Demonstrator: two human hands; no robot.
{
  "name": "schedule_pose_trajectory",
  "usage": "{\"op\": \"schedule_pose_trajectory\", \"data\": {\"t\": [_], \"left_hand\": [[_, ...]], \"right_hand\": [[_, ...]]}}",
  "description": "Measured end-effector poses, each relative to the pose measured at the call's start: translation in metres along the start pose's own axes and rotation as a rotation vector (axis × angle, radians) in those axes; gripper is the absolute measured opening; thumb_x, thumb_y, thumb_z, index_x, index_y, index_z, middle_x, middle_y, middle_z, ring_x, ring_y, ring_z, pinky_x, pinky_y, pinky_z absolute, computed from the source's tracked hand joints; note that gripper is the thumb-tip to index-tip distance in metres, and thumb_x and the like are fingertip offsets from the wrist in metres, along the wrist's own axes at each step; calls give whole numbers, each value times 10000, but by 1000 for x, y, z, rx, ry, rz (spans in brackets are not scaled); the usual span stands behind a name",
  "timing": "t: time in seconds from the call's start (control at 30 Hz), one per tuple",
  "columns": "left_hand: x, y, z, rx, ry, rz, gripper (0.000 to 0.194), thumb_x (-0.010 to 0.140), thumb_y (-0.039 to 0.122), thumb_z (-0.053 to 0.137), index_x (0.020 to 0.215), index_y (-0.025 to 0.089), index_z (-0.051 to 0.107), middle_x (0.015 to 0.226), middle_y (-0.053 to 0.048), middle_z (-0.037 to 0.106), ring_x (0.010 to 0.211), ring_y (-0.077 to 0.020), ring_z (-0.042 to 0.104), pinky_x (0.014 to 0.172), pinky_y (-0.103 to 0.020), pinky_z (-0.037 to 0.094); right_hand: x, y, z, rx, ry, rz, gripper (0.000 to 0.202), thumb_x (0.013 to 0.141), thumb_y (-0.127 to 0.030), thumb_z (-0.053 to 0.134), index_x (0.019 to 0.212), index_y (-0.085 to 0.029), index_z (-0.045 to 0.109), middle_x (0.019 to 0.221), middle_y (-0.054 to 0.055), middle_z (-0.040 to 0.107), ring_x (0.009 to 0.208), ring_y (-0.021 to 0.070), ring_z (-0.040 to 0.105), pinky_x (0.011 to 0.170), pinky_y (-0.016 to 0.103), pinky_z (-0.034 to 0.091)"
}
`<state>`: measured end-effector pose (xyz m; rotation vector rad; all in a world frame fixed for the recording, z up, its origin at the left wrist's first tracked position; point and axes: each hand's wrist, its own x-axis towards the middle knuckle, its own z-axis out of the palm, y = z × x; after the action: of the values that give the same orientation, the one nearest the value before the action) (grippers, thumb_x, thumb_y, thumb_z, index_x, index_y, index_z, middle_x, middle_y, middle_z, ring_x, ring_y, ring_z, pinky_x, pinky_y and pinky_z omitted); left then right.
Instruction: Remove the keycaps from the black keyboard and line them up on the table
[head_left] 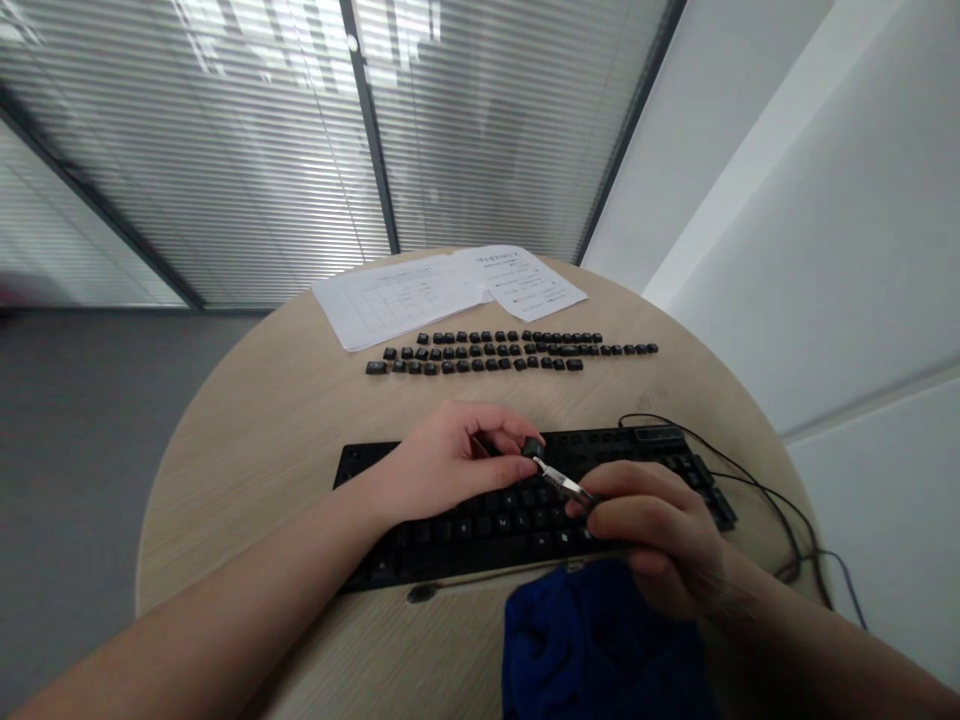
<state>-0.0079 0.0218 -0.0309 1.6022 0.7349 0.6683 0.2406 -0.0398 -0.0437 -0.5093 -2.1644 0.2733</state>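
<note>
Pinching a black keycap (533, 447) between thumb and fingertips, the left hand (459, 452) holds it above the keyboard (465, 552), probably so that it stays steady against the tool meeting it. The right hand (660, 510) is closed around a slim silver metal tool (564, 482) (perhaps tweezers or a clipper; its shape is partly hidden by the fingers). Its tip points left and reaches the keycap's near edge, and the grip well back on it presumably leaves that end free and in sight. The keyboard lies crosswise beneath both hands, within easy reach. Beyond it, loose keycaps (480, 352) stand in three rows on the round table (247, 440), spaced out perhaps so that their order is easy to follow. Papers (409, 295) lie at the far edge, well apart from the hands. A blue cloth (577, 640) sits at the near side, and black cables (757, 485) trail off to the right, apart from the fingers.
</note>
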Motion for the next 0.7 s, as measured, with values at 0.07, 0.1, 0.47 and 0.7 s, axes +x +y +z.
{"op": "schedule_pose_trajectory", "data": {"t": [0.07, 0.1, 0.47, 0.7], "left_hand": [[-1, 2, 0, -61, 1, -4, 254, 804, 296, 791, 1018, 159, 770, 815, -16, 756, 686, -116, 661, 634, -221, 512], [-1, 3, 1, -84, 1, -9, 256, 800, 290, 795, 1017, 158, 768, 811, -13, 754, 661, -105, 646, 621, -214, 506], [-7, 8, -2, 109, 298, 147, 304, 862, 315, 744, 1120, 156, 763, 806, -12, 733, 668, -125, 659, 609, -231, 538], [-14, 21, 0, 341, 253, 189, 278, 904, 249, 682, 1155, 197, 789, 803, 6, 732, 632, -105, 617, 595, -219, 517]], "right_hand": [[-3, 0, 0, 11, 18, -13, 327, 1112, -390, 383, 1083, -216, 659, 949, 98, 726, 797, 210, 735, 655, 318, 605], [-3, 0, 0, 12, 25, -15, 334, 1113, -390, 375, 1099, -218, 661, 955, 100, 725, 805, 213, 736, 660, 323, 610], [-3, -2, -3, -113, 30, -49, 348, 1124, -361, 338, 1134, -200, 647, 921, 87, 685, 820, 214, 707, 674, 335, 587], [-4, 0, -3, -300, 120, 109, 424, 1044, -201, 452, 1441, -240, 595, 1267, 146, 674, 1172, 303, 659, 994, 492, 562]]}}
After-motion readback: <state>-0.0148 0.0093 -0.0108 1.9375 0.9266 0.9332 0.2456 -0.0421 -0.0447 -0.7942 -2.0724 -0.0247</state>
